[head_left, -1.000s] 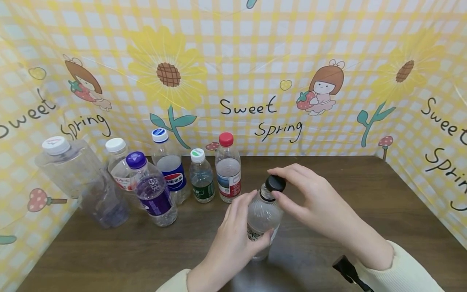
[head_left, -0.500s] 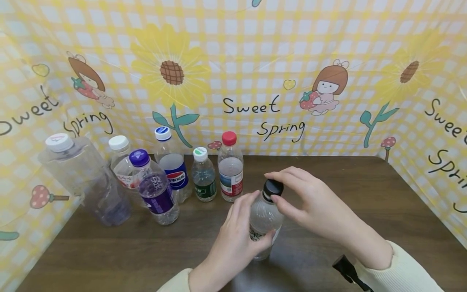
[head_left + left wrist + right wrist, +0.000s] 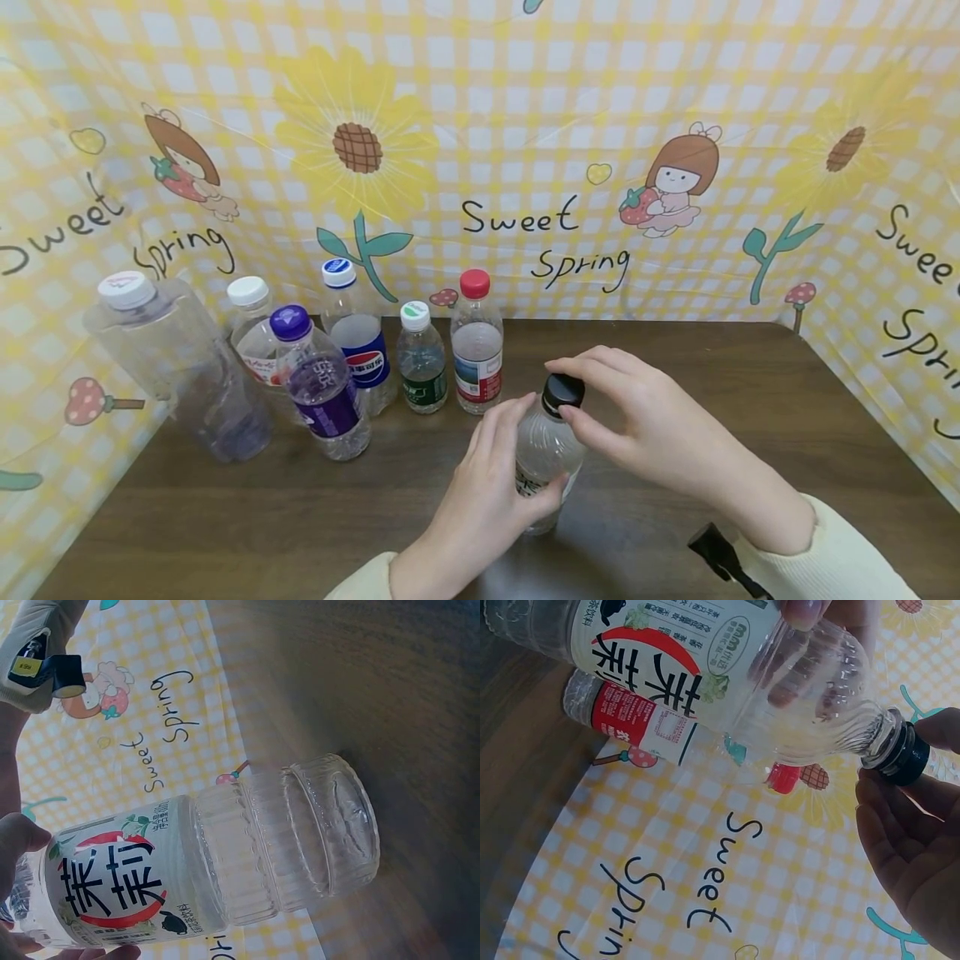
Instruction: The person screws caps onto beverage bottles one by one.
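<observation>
A clear plastic bottle (image 3: 547, 454) with a black cap (image 3: 563, 392) stands upright near the table's front. My left hand (image 3: 483, 492) grips its body around the label, thumb on the near side and fingers on the far side. Thumb and fingers of my right hand (image 3: 637, 408) pinch the cap from the right. In the right wrist view the cap (image 3: 906, 756) sits at the mouth of the bottle's neck (image 3: 881, 739). The left wrist view shows the white label (image 3: 112, 877) with large black characters, and the ribbed lower part of the bottle below it.
Several capped bottles stand at the back left of the brown table (image 3: 300, 525): one with a red cap (image 3: 475, 283), a small green-labelled one (image 3: 422, 367), a purple-labelled one (image 3: 326, 400) and a large clear one (image 3: 187, 367) among them. A yellow checked cloth (image 3: 480, 125) surrounds the table.
The black cap, raised and tilted over the neck a second ago, has come down and sits straighter on it. My right fingers moved down with it. The left hand keeps its grip.
</observation>
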{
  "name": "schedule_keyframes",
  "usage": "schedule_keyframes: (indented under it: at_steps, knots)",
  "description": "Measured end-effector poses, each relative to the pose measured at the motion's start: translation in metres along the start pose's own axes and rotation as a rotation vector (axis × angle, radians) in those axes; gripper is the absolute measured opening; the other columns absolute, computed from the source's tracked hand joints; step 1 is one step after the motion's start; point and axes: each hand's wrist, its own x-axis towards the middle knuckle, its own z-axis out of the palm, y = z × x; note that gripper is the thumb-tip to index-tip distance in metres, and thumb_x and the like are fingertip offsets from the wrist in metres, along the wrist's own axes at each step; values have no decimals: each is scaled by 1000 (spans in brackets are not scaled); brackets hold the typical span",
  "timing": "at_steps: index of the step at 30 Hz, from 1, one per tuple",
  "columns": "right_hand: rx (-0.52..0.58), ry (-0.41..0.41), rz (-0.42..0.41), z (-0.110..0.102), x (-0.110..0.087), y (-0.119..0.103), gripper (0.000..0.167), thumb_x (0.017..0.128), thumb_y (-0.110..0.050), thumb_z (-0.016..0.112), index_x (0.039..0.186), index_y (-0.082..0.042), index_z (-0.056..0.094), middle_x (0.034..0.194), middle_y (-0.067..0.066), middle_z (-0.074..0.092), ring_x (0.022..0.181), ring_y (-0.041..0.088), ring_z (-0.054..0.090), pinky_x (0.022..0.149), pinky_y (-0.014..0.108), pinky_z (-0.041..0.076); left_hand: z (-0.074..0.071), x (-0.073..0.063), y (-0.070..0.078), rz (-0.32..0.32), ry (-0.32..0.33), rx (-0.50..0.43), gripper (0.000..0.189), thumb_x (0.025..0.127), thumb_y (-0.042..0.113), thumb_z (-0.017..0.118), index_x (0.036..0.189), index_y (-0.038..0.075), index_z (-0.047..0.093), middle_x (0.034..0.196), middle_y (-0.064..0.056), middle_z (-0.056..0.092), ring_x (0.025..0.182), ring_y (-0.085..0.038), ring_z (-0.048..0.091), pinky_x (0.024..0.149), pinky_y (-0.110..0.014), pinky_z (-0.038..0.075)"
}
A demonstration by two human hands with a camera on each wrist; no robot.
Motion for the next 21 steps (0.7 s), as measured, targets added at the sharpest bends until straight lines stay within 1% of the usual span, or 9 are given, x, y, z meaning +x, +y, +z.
schedule_keyframes:
  at_steps: [4, 9, 14, 17, 21]
  knots:
    - [-7, -12, 18, -1, 1, -1, 35, 82, -12, 73, 115, -12, 64, 105, -5, 66, 96, 6, 61, 81, 31, 53, 0, 0, 0, 0, 1, 4, 76, 73, 24, 81, 135, 9, 40, 124, -8, 52, 113, -21, 54, 85, -37, 55]
    - [-6, -38, 85, -2, 3, -3, 31, 81, -21, 76, 108, -14, 64, 98, -10, 64, 91, 3, 59, 80, 28, 52, 0, -1, -1, -5, -7, 0, 76, 73, 24, 81, 135, 10, 40, 124, -8, 51, 113, -21, 54, 86, -37, 55]
    - [-3, -62, 147, -2, 5, -5, 27, 81, -23, 76, 103, -17, 63, 93, -11, 63, 87, 3, 58, 78, 29, 52, 0, -1, -1, -12, -16, -8, 75, 74, 24, 80, 136, 10, 39, 125, -8, 51, 113, -21, 54, 86, -37, 55]
    - [4, -86, 187, -3, 6, -6, 28, 81, -27, 76, 103, -17, 62, 91, -11, 62, 86, 3, 58, 77, 29, 51, 0, -1, -1, -8, -10, -7, 75, 74, 24, 80, 135, 10, 39, 124, -8, 51, 112, -20, 54, 86, -37, 55]
    - [32, -127, 256, -9, 5, -5, 33, 83, -33, 73, 109, -16, 61, 94, -9, 64, 89, 5, 59, 77, 30, 51, -1, -2, -1, -15, -22, -17, 76, 74, 24, 81, 136, 10, 39, 124, -8, 51, 112, -20, 54, 87, -37, 54]
